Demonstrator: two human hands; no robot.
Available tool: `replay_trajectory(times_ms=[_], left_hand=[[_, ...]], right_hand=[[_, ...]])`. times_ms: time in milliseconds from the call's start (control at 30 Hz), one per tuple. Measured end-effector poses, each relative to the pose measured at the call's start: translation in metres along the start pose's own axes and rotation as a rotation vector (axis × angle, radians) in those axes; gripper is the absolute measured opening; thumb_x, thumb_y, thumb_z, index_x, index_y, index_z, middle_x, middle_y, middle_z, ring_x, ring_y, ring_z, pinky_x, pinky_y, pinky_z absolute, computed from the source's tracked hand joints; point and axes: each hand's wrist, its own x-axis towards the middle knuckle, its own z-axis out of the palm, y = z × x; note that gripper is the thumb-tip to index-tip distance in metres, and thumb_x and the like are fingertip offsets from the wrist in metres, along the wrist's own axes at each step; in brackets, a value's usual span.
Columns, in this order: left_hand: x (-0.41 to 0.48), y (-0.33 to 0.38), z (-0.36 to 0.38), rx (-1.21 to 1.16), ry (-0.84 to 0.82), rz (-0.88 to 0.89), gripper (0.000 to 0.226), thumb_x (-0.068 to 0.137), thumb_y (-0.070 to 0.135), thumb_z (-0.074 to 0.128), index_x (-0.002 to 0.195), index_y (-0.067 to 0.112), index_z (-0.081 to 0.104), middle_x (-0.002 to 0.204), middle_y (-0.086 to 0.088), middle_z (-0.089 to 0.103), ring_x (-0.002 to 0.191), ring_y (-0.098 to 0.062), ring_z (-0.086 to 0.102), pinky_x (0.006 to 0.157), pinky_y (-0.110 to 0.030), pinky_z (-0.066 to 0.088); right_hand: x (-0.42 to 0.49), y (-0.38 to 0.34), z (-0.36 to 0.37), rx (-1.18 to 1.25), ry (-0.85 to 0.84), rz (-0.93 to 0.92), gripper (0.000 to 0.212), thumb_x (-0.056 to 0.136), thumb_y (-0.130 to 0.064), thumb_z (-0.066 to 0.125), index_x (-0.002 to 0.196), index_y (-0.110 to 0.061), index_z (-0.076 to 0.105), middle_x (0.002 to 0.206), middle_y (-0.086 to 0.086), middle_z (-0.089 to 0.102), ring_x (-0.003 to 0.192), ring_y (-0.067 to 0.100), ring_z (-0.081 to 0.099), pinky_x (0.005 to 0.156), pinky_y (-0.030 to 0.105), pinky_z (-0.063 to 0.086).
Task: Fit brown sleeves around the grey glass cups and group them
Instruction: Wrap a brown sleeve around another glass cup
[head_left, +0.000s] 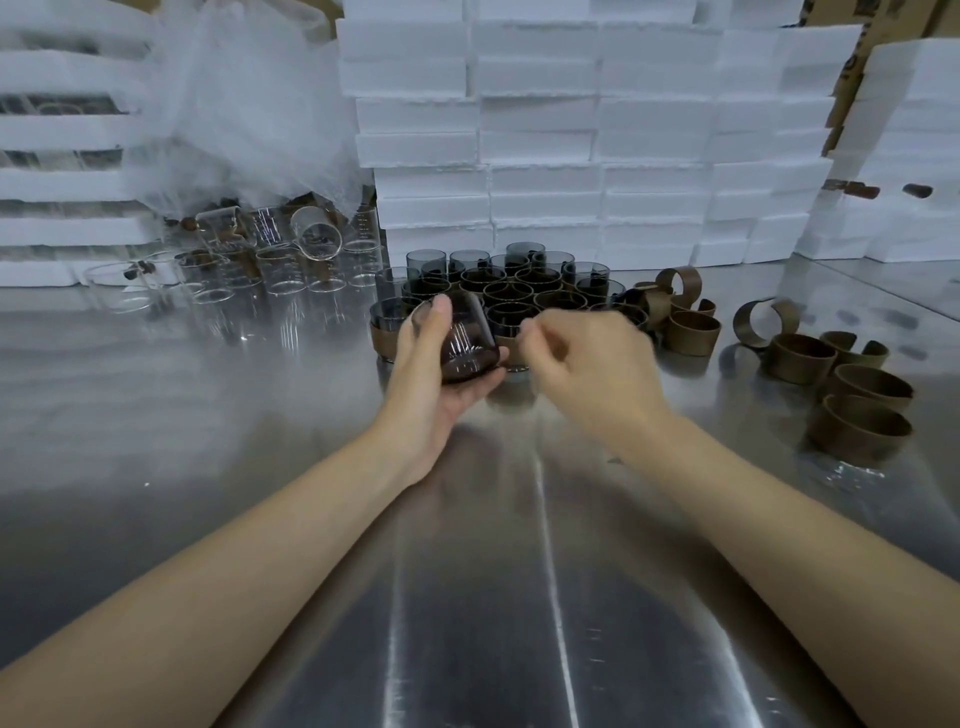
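My left hand (434, 374) grips a bare grey glass cup (467, 345), tilted with its base toward me, thumb over the rim. Just right of the cup is my right hand (587, 358), blurred, with curled fingers and nothing visible in them. Directly behind both hands stands a tight group of grey cups (509, 291), several of them wearing brown sleeves. Loose brown sleeves (691, 330) lie to the right of that group. More sleeves (862, 405) sit further right.
Clear glass beakers (270, 265) crowd the back left under a heap of white foam netting (244, 104). White foam boxes (571, 156) are stacked along the back. The shiny metal table (467, 597) stretches toward me.
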Motion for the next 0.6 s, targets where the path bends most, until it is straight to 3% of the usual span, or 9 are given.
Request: replay_trajectory(times_ms=[100, 167, 233, 333, 433, 533, 600], left_hand=[[-0.002, -0.002, 0.003, -0.102, -0.005, -0.062, 0.025, 0.1, 0.045, 0.046, 0.111, 0.025, 0.055, 0.088, -0.006, 0.074, 0.079, -0.032, 0.073, 0.063, -0.033, 0.059], [-0.002, -0.004, 0.006, -0.19, 0.013, -0.115, 0.029, 0.1, 0.047, 0.041, 0.112, 0.027, 0.058, 0.084, -0.006, 0.076, 0.074, -0.036, 0.073, 0.058, -0.035, 0.059], [0.001, -0.004, 0.005, -0.212, 0.044, -0.165, 0.036, 0.099, 0.051, 0.039, 0.113, 0.027, 0.06, 0.097, -0.01, 0.073, 0.073, -0.038, 0.073, 0.055, -0.035, 0.058], [0.0, -0.003, 0.002, -0.138, -0.027, -0.278, 0.059, 0.087, 0.06, 0.05, 0.127, 0.016, 0.054, 0.115, -0.018, 0.066, 0.088, -0.039, 0.072, 0.061, -0.034, 0.059], [-0.002, -0.002, -0.001, -0.055, -0.167, -0.284, 0.081, 0.069, 0.05, 0.073, 0.134, 0.013, 0.043, 0.131, -0.019, 0.057, 0.1, -0.035, 0.07, 0.071, -0.032, 0.058], [-0.004, -0.005, -0.001, 0.017, -0.229, -0.234, 0.084, 0.068, 0.025, 0.079, 0.139, 0.022, 0.034, 0.134, -0.015, 0.052, 0.095, -0.032, 0.072, 0.073, -0.029, 0.058], [-0.005, -0.007, 0.0, 0.048, -0.233, -0.215, 0.085, 0.068, 0.024, 0.076, 0.138, 0.031, 0.029, 0.134, -0.01, 0.048, 0.093, -0.033, 0.072, 0.073, -0.03, 0.059]], right_hand=[[0.013, 0.015, -0.02, -0.086, 0.234, 0.117, 0.029, 0.093, -0.035, 0.038, 0.071, -0.019, 0.049, 0.067, -0.004, 0.052, 0.063, 0.025, 0.045, 0.055, 0.031, 0.023], [0.02, 0.039, -0.029, -0.177, 0.24, 0.254, 0.019, 0.093, -0.025, 0.041, 0.094, -0.017, 0.058, 0.096, 0.005, 0.057, 0.075, 0.029, 0.049, 0.061, 0.031, 0.025], [0.024, 0.063, -0.036, -0.271, 0.086, 0.476, 0.031, 0.091, -0.017, 0.047, 0.12, -0.011, 0.052, 0.123, 0.014, 0.048, 0.101, 0.036, 0.053, 0.071, 0.036, 0.032], [0.023, 0.088, -0.046, -0.375, -0.266, 0.783, 0.046, 0.09, -0.02, 0.048, 0.133, -0.006, 0.041, 0.138, 0.023, 0.034, 0.125, 0.042, 0.038, 0.088, 0.046, 0.038], [0.018, 0.099, -0.048, -0.394, -0.456, 0.863, 0.046, 0.092, -0.018, 0.046, 0.134, -0.003, 0.04, 0.139, 0.026, 0.036, 0.126, 0.043, 0.034, 0.098, 0.048, 0.037], [0.015, 0.103, -0.042, -0.357, -0.464, 0.78, 0.033, 0.091, -0.015, 0.05, 0.121, -0.001, 0.052, 0.117, 0.021, 0.053, 0.107, 0.039, 0.049, 0.087, 0.043, 0.045], [0.015, 0.099, -0.04, -0.358, -0.401, 0.716, 0.028, 0.089, -0.017, 0.054, 0.113, -0.003, 0.057, 0.105, 0.018, 0.056, 0.096, 0.036, 0.052, 0.078, 0.04, 0.046]])
